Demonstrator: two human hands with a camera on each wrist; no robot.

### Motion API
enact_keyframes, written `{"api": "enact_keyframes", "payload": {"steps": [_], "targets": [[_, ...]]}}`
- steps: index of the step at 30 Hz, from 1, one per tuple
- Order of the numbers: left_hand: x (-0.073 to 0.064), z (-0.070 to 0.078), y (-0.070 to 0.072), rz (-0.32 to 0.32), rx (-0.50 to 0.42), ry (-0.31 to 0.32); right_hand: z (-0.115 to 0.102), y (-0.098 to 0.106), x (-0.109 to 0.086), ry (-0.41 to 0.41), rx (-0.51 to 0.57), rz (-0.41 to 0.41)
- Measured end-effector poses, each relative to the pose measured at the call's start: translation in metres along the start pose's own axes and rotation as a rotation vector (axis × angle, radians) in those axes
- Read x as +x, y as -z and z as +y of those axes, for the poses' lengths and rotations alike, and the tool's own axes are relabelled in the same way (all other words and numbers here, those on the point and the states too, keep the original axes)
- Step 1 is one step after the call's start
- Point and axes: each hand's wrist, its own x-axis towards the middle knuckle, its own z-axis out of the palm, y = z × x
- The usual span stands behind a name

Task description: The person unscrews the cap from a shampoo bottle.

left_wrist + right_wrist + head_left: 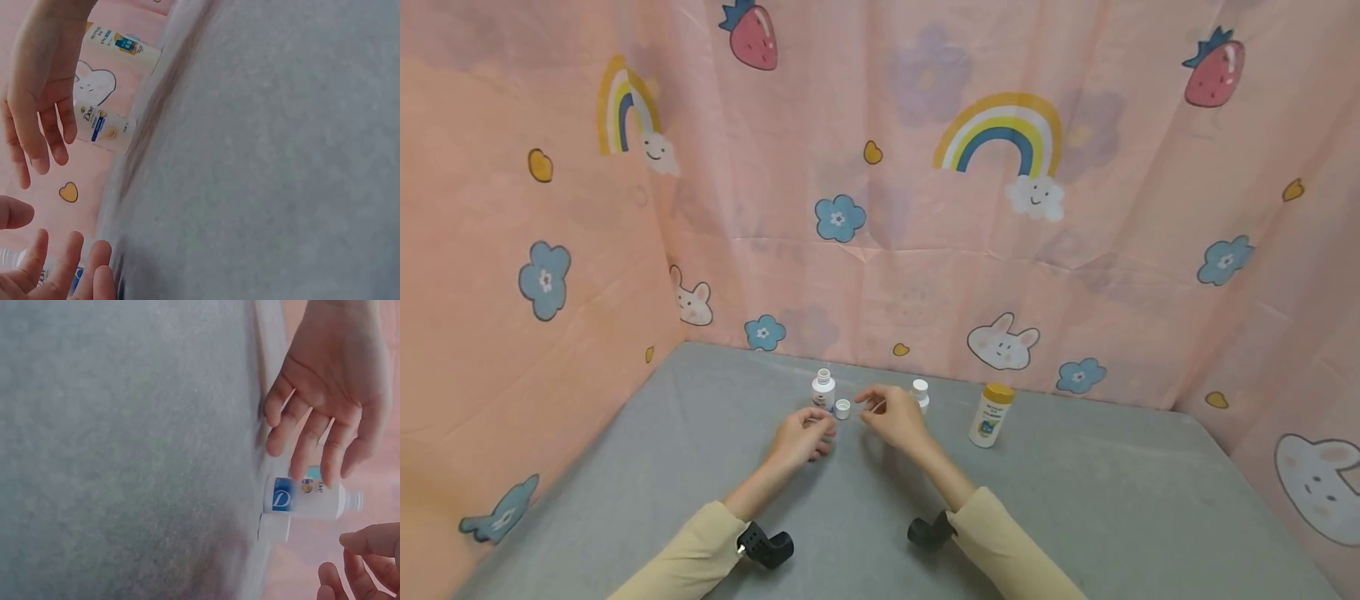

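An uncapped white bottle (pixel 823 395) with a blue label patch stands upright at the back of the table. Its open threaded neck shows in the right wrist view. Beside its base is a white cap (pixel 842 409). My left hand (pixel 802 437) hovers just in front of this bottle, fingers loosely bent around nothing. To the right of the cap, my right hand (pixel 895 418) hangs in the air with relaxed, empty fingers (pixel 53 137). Partly hidden behind it stands a second white bottle (pixel 103 128), labelled Dove and topped by a white cap (pixel 921 387).
A cream bottle (pixel 987 423) with a yellow lid stands upright farther right. The grey tabletop (pixel 1120 483) meets a pink patterned curtain (pixel 895 283) at the back and sides. Both wrists carry black cameras.
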Motion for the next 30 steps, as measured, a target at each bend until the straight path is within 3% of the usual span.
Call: {"api": "enact_keyframes", "payload": {"steps": [5,14,30], "targets": [[-0.002,0.001,-0.008,-0.029,0.014,-0.058,0.001,0.004,-0.006,0.005,0.002,0.05],[0.002,0.009,-0.022,-0.075,0.004,-0.092,0.007,0.017,-0.013,-0.003,0.089,0.082],[0.019,0.011,-0.046,-0.121,-0.06,-0.145,0.021,0.043,-0.015,0.077,0.094,0.245]]}}
